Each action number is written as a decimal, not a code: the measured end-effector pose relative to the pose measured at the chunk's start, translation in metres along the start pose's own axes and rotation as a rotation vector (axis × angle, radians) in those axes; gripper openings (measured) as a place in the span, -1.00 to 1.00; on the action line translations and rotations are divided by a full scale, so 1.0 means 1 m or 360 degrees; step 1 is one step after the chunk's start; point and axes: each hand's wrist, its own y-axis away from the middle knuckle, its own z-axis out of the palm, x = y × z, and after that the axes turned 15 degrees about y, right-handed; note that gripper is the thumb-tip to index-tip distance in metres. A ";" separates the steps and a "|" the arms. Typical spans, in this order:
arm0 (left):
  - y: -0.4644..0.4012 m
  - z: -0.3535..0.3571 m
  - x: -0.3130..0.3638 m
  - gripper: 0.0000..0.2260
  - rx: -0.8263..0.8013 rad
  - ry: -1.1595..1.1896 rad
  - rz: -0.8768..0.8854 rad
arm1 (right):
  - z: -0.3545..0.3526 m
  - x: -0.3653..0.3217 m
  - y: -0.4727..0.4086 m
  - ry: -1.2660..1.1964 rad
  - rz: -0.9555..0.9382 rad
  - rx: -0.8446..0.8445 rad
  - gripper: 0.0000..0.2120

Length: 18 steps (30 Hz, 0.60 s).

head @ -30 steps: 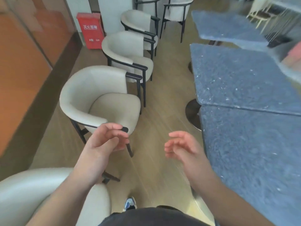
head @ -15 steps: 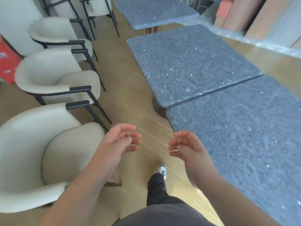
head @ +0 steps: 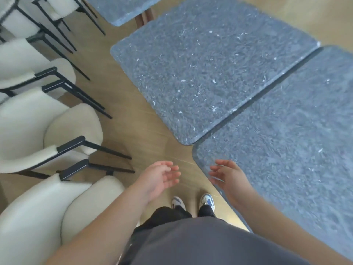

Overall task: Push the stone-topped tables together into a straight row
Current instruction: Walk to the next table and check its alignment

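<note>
Person's in a dark grey top w/ black trousers, white sneakers w/ blue bits on em. Both forearms bare, no sleeves, nothing on the wrists

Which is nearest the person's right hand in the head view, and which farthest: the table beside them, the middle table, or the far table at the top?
From the right hand:
1. Nearest table, right beside the hand, along its edge.
2. Middle table, ahead, butted against the first.
3. Far table, at the top, beyond a gap.
</note>
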 end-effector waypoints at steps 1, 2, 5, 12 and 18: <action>-0.016 0.005 -0.001 -0.82 0.0000 -0.0036 -0.0072 | -0.004 0.004 -0.008 -0.0052 0.0049 0.0038 -0.77; -0.031 0.010 -0.002 -0.82 0.0000 -0.0081 -0.0135 | -0.009 0.008 -0.015 -0.0113 0.0098 0.0081 -0.77; -0.071 0.022 -0.005 -0.85 -0.0009 -0.0211 -0.0342 | -0.019 0.019 -0.032 -0.0342 0.0263 0.0243 -0.77; -0.139 0.040 0.008 -0.90 -0.0114 -0.0657 -0.0752 | -0.010 0.053 -0.044 -0.0755 0.0592 0.0516 -0.76; -0.182 0.057 0.023 -0.63 -0.0140 -0.0762 -0.0973 | 0.029 0.091 -0.045 -0.1072 0.0923 0.0367 -0.25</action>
